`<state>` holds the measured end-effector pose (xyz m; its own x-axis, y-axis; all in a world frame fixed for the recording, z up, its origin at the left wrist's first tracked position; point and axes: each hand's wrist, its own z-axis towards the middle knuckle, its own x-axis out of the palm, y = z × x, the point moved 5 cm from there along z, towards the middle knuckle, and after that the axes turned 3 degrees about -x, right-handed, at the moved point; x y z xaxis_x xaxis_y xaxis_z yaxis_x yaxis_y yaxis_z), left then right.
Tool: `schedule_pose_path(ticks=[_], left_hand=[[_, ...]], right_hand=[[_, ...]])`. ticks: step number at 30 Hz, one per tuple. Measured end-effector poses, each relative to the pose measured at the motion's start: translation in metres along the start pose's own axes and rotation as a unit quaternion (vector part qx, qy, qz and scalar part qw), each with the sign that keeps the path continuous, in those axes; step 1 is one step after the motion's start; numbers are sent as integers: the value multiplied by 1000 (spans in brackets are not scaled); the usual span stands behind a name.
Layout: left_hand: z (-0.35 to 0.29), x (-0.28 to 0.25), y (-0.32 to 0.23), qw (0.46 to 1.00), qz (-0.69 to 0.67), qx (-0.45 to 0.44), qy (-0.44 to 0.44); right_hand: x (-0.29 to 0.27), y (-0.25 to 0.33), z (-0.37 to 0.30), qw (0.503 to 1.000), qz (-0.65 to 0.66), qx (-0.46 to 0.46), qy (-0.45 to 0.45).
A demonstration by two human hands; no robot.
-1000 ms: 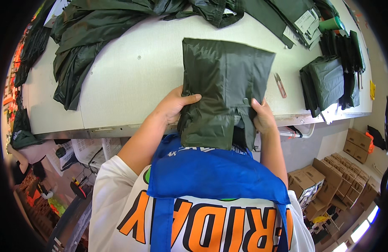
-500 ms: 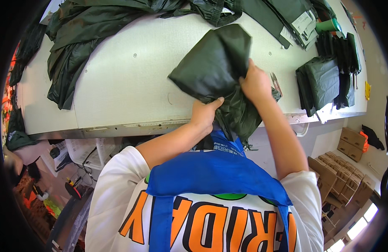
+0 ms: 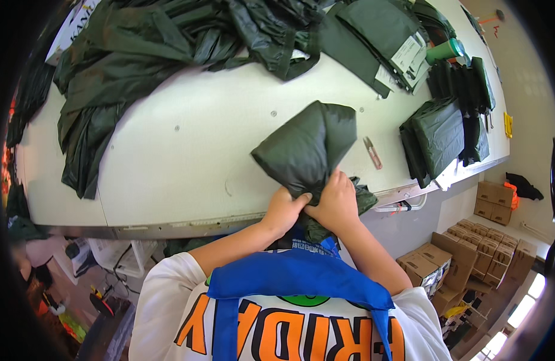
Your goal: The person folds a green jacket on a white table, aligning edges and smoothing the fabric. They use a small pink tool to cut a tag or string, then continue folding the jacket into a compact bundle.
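Both hands grip a dark green fabric pouch [image 3: 304, 141] above the near edge of the white table [image 3: 169, 174]. The pouch's wide, puffed end points away from me, and its gathered part sits between my hands. My left hand [image 3: 283, 210] is closed on its left side with the thumb on top. My right hand [image 3: 336, 201] is closed round the right side, its fingers partly hidden. Loose crumpled cloth hangs below and to the right of my right hand. On the table to the right lie small thread snips [image 3: 372, 153].
A heap of dark green garments [image 3: 133, 78] spreads over the far left. Folded green pieces with white labels [image 3: 404, 57] lie at the far right, beside a green roll [image 3: 444, 51]. A stack of folded bundles [image 3: 437, 138] stands near the right edge. Cardboard boxes [image 3: 479, 249] stand on the floor.
My right hand has come down and in toward my left hand, and the pouch is gathered more tightly between them. The view has shifted, so more of the far table shows.
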<state>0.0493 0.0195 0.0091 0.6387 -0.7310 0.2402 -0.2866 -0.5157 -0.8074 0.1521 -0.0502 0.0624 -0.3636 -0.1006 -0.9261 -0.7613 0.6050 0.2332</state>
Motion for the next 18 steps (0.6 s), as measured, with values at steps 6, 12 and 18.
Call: schedule_pose_path(ticks=[6,12,18], left_hand=[[128,7,-90,838,438,324,32],[282,108,-117,587,749,306,26],[308,104,-149,716,592,366,60]], right_hand=[[-21,-100,-22,936,286,199,-46],[-18,-123,-35,906,364,211,-47],[-37,-151,-45,857,451,214,-131]])
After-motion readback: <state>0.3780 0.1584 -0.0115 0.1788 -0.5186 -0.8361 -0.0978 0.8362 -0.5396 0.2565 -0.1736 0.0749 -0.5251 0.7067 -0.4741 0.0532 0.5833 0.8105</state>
